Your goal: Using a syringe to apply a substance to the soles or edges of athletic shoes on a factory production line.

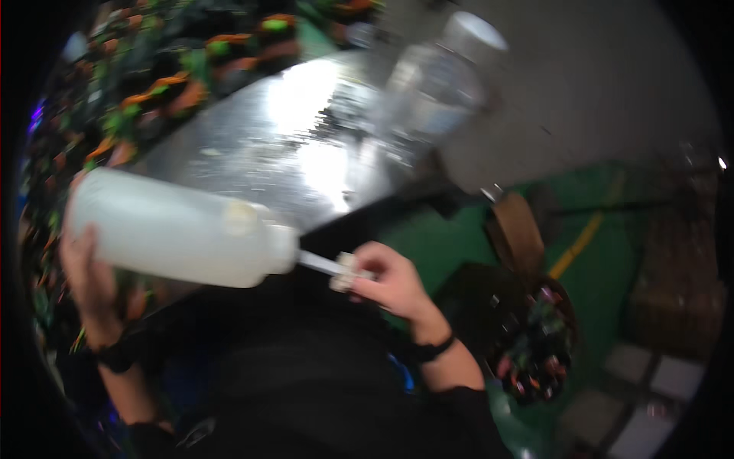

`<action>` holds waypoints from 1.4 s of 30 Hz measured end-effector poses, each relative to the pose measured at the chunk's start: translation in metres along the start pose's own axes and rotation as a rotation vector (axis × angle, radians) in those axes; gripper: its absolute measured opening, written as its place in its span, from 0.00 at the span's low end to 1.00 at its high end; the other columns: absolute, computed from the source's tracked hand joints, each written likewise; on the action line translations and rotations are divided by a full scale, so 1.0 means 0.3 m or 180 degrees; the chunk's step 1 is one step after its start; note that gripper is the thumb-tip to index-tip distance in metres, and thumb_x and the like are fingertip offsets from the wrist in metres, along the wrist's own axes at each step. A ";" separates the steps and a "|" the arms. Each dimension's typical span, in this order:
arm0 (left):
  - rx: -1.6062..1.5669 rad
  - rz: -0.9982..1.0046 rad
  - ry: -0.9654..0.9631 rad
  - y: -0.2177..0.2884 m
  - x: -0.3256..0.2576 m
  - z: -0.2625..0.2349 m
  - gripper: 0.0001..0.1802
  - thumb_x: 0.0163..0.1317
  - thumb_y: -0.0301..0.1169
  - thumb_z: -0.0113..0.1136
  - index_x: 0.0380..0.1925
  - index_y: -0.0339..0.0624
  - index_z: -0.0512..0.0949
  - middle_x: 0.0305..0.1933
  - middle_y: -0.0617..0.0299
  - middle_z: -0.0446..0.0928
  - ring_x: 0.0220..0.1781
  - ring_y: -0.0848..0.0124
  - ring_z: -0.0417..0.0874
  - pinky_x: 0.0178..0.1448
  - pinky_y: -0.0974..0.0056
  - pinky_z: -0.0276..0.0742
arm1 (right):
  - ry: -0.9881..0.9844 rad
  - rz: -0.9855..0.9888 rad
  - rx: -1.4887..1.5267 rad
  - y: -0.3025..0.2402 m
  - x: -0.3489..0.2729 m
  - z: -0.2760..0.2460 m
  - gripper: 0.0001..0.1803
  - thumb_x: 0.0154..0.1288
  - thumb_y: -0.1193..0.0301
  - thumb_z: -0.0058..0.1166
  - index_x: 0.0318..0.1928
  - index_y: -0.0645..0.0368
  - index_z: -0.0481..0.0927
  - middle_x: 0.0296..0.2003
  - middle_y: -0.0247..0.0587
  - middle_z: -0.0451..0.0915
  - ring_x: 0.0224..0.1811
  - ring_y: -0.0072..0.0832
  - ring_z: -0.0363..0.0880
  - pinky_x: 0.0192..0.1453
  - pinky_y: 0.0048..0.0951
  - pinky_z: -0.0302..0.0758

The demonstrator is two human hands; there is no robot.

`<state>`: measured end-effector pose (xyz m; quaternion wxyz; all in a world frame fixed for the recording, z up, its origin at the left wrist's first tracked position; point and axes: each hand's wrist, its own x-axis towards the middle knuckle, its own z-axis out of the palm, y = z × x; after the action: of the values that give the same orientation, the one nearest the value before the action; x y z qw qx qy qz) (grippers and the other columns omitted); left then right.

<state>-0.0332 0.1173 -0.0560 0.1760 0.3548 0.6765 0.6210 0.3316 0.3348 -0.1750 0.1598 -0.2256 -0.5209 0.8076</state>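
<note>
My left hand (92,279) is wrapped round the base of a large translucent white plastic bottle (183,226). The bottle lies nearly on its side in the air, its neck toward the right. A pale thin stem (319,263) runs from the bottle's mouth to a small off-white piece (344,273). My right hand (390,281) pinches that piece between thumb and fingers; blur hides its exact kind. Behind the bottle is a shiny metal tabletop (229,153). A clear jar with a white lid (436,88) stands at its far right end.
Many small orange, green and black parts (160,96) lie heaped along the far left. On the green floor (466,237) at the right is a round container (569,306) of similar parts, near a brown object (518,229). Pale boxes or tiles (650,398) show at the lower right.
</note>
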 end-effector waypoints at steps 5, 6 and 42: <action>-0.1367 -0.1161 0.0187 -0.227 -0.061 -0.493 0.23 0.76 0.38 0.47 0.61 0.32 0.72 0.63 0.52 0.75 0.65 0.65 0.74 0.70 0.57 0.66 | -0.0314 -0.0054 0.0471 0.055 0.089 0.050 0.11 0.63 0.78 0.64 0.41 0.56 0.75 0.34 0.30 0.79 0.35 0.14 0.76 0.36 0.17 0.73; -0.1390 -0.1189 0.0062 -0.257 -0.027 -0.471 0.22 0.76 0.37 0.47 0.61 0.32 0.72 0.62 0.52 0.75 0.65 0.66 0.74 0.70 0.57 0.67 | -0.0225 -0.0061 0.0446 0.058 0.093 0.050 0.11 0.63 0.78 0.64 0.41 0.56 0.75 0.34 0.30 0.79 0.35 0.14 0.76 0.36 0.17 0.73; 0.0166 -0.0225 0.0396 0.090 -0.004 0.021 0.41 0.64 0.37 0.60 0.72 0.28 0.57 0.64 0.48 0.73 0.66 0.63 0.75 0.73 0.59 0.64 | -0.0101 0.0354 0.0539 0.010 0.053 0.055 0.15 0.63 0.80 0.63 0.32 0.53 0.68 0.31 0.23 0.72 0.33 0.09 0.68 0.37 0.16 0.67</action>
<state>-0.0212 0.1204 -0.0313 0.1461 0.2959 0.7141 0.6173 0.3094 0.3286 -0.1751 0.1250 -0.2270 -0.4399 0.8598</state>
